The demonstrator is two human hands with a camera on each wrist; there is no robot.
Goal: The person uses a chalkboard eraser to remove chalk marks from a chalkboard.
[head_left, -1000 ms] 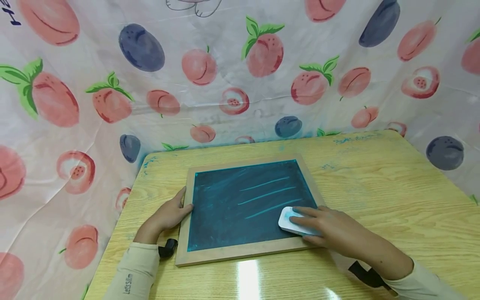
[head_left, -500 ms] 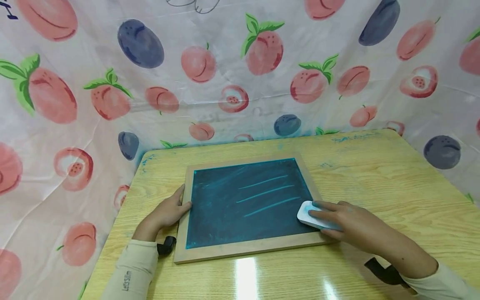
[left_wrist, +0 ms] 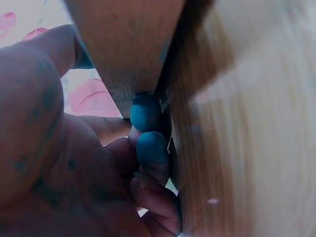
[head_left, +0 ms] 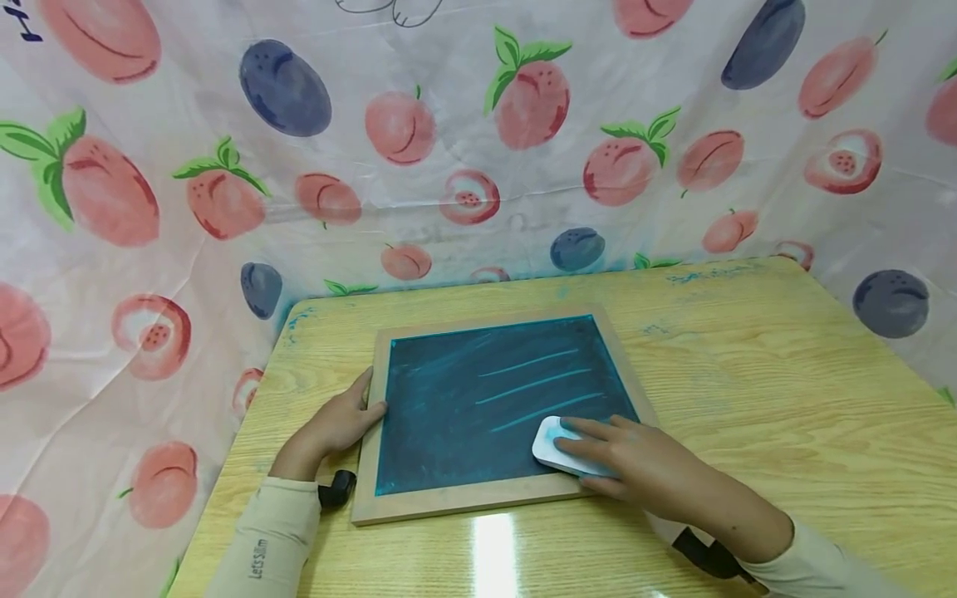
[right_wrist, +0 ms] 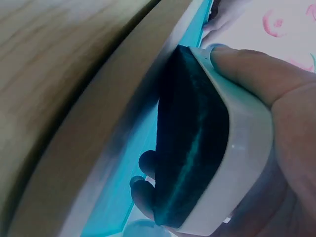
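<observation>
A small wood-framed chalkboard (head_left: 441,440) lies on the table, with several blue-green chalk lines (head_left: 534,389) across its right half. At its left edge my left hand (head_left: 335,428) grips the frame, thumb over the top. The left wrist view shows chalk-stained fingertips (left_wrist: 152,147) curled in at the underside of the frame (left_wrist: 123,44). My right hand (head_left: 652,467) holds a white chalkboard eraser (head_left: 549,446) over the lower right of the board. In the right wrist view, the eraser's dark felt side (right_wrist: 190,143) is tilted towards the camera and carries a chalk streak.
The wood-grain table (head_left: 785,390) extends to the right of the board, with blue chalk dust near its back edge. Behind it hangs a white cloth (head_left: 463,124) printed with peaches and plums. Black straps sit at both wrists.
My right hand slid right with the eraser, then back left and slightly towards me, past its earlier place. The chalk lines look the same. My left hand stays at the frame.
</observation>
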